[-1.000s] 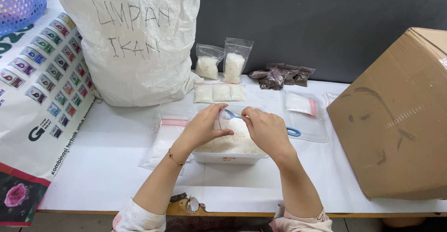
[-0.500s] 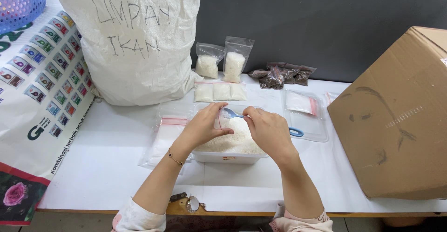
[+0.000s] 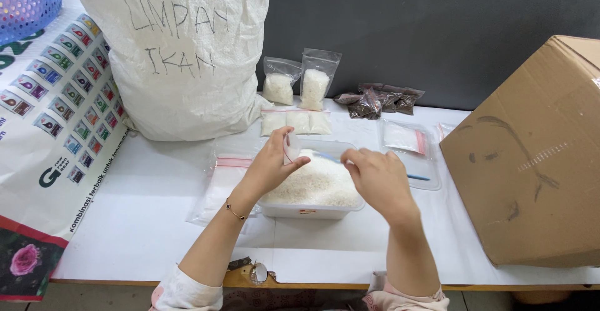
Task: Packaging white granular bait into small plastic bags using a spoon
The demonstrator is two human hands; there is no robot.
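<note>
White covering spreads across the table (image 3: 156, 223), which stands against a dark grey wall, and at its middle sits a clear plastic tub (image 3: 312, 208) heaped with white grains (image 3: 315, 183). Over the tub the left hand (image 3: 272, 164) pinches a small clear zip bag (image 3: 291, 145) by its mouth, thumb and fingers closed on the film, the bag upright just above the grains. The right hand (image 3: 378, 180) is curled shut on the handle of a blue scoop (image 3: 328, 157) whose bowl end lies toward the bag (the bowl itself is hidden behind the fingers, so whether it carries grains cannot be told). Judging by what lies about, the bagging looks partly done: three flat filled packets (image 3: 297, 122) lie in a row just behind the tub and two taller filled bags (image 3: 299, 83) stand near the wall, while a stack of empty zip bags (image 3: 219, 183) waits left of the tub and the tub remains well stocked. Farther out are dark packets (image 3: 378, 102), a big white woven sack (image 3: 181, 49), a cardboard box (image 3: 531, 155) at the right and a blue basket (image 3: 25, 2) at the far left.
</note>
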